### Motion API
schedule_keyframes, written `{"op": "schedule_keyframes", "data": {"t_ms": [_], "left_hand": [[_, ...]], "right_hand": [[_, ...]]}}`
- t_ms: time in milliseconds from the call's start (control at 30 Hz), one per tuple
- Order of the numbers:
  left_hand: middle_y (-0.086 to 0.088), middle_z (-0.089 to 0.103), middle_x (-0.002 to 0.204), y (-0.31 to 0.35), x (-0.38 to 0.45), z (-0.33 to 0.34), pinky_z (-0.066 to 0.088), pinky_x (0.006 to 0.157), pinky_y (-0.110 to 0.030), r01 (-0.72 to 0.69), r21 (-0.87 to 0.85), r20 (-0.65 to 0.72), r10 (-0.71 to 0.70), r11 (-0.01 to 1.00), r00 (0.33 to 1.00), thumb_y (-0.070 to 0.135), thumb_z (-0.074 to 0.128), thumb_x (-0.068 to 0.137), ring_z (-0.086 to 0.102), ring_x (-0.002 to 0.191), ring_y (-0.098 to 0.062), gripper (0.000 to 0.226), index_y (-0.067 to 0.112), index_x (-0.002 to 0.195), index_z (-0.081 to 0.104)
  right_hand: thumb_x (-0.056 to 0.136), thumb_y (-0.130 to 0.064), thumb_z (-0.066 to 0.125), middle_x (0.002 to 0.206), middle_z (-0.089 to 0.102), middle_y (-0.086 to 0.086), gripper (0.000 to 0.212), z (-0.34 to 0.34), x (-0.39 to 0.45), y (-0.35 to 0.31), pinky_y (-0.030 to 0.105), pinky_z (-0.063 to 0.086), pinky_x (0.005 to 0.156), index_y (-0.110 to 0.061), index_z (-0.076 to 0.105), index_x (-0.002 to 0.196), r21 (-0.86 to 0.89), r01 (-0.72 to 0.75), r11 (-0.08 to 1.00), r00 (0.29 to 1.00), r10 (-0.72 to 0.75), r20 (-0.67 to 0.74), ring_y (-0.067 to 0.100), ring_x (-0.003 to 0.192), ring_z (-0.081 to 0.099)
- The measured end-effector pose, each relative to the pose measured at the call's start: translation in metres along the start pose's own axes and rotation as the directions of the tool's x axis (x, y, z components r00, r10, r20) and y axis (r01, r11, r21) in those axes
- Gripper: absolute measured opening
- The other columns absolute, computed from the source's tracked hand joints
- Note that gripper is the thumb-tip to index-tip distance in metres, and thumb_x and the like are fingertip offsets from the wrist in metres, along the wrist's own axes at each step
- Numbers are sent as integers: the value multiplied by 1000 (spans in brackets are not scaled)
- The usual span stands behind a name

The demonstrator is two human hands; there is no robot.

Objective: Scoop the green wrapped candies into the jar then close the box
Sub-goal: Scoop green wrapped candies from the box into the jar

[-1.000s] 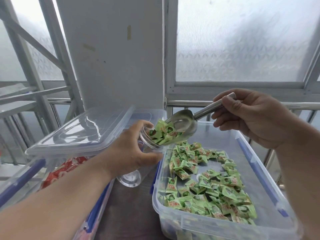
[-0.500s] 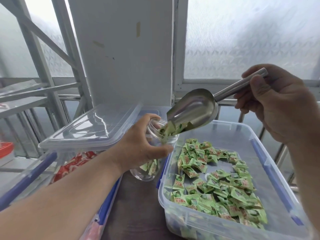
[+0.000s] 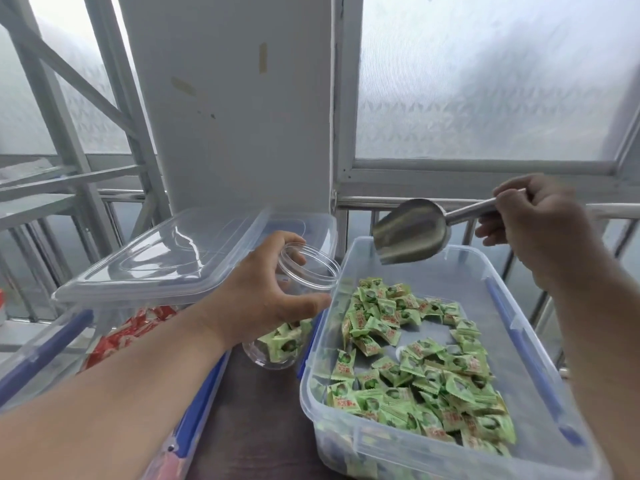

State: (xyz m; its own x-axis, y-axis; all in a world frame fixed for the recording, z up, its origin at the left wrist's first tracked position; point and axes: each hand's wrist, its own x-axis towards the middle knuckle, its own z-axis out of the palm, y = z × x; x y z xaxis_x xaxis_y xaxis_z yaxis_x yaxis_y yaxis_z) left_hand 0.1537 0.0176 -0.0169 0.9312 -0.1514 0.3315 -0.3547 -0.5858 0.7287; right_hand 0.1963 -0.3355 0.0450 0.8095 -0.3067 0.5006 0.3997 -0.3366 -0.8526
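My left hand (image 3: 263, 299) grips a clear plastic jar (image 3: 308, 268), tilted with its open mouth toward the right; several green wrapped candies (image 3: 284, 341) lie in its bottom. A metal scoop (image 3: 412, 233) is held by its handle in my right hand (image 3: 533, 230). The scoop looks empty and hangs over the far end of the open clear box (image 3: 540, 344). Many green wrapped candies (image 3: 415, 362) lie loose inside that box. The jar sits just left of the box's rim.
A clear lid (image 3: 166, 258) rests on a second box (image 3: 52, 344) at the left, which holds red wrapped candies (image 3: 131, 330). A dark table surface (image 3: 256, 417) shows between the boxes. Behind are a white pillar (image 3: 235, 109), window frames and a metal railing (image 3: 363, 200).
The scoop emptied its candies into the jar and drew back to the right, away from the jar's mouth. Candies now lie in the jar's bottom.
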Motion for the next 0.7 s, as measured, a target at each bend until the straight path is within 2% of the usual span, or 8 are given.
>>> {"op": "schedule_keyframes", "data": {"t_ms": [67, 133, 233, 367, 433, 600, 700], "left_hand": [[24, 62, 124, -1, 1, 0, 63, 91, -37, 0, -5, -8, 0, 1000, 1000, 70, 93, 60, 68, 113, -8, 92, 52, 138, 49], [25, 63, 123, -1, 2, 1, 62, 91, -36, -5, -11, -12, 5, 1000, 1000, 72, 92, 58, 69, 112, -7, 91, 52, 137, 50], [25, 63, 122, -2, 2, 1, 64, 88, -35, -6, -13, -11, 6, 1000, 1000, 66, 95, 62, 68, 112, -6, 88, 52, 137, 50], [25, 63, 121, -3, 2, 1, 65, 86, -36, -6, -11, 0, 6, 1000, 1000, 70, 92, 58, 70, 108, -6, 90, 52, 136, 51], [23, 64, 121, -3, 2, 1, 66, 83, -35, -1, -24, 10, 1, 1000, 1000, 66, 94, 59, 73, 105, -10, 88, 52, 135, 52], [24, 66, 117, -3, 0, -1, 65, 78, -34, 19, -64, 32, -17, 998, 999, 61, 97, 58, 78, 95, -13, 85, 51, 131, 55], [10, 68, 118, 2, -1, -1, 65, 77, -28, 8, -99, 40, -4, 995, 999, 51, 99, 59, 75, 98, -10, 82, 42, 129, 58]], "right_hand": [[88, -20, 52, 64, 74, 8, 13, 0, -1, 10, 39, 63, 63, -20, 65, 88, -167, -11, 986, 1000, 12, 5, 25, 60, 76], [93, -20, 54, 64, 75, 6, 11, 1, -2, 16, 33, 61, 61, -19, 65, 90, -299, -20, 954, 1000, 23, 7, 16, 55, 75], [94, -20, 55, 70, 76, 7, 10, 4, 0, 24, 38, 64, 63, -19, 64, 91, -379, -47, 924, 998, 61, 25, 16, 55, 76], [99, -14, 49, 85, 72, 17, 13, 8, 5, 36, 50, 66, 70, -18, 60, 94, -339, -131, 932, 980, 174, 100, 26, 60, 78], [104, -14, 46, 85, 71, 22, 16, 9, 7, 40, 53, 66, 72, -18, 59, 95, -321, -145, 936, 969, 200, 145, 30, 60, 77], [108, -21, 50, 79, 71, 23, 20, 7, 9, 41, 50, 66, 71, -13, 63, 95, -321, -145, 936, 959, 213, 187, 31, 60, 76], [109, -19, 50, 78, 70, 29, 27, 5, 10, 34, 39, 65, 56, -4, 65, 92, -269, -220, 938, 947, 271, 170, 31, 52, 73]]}}
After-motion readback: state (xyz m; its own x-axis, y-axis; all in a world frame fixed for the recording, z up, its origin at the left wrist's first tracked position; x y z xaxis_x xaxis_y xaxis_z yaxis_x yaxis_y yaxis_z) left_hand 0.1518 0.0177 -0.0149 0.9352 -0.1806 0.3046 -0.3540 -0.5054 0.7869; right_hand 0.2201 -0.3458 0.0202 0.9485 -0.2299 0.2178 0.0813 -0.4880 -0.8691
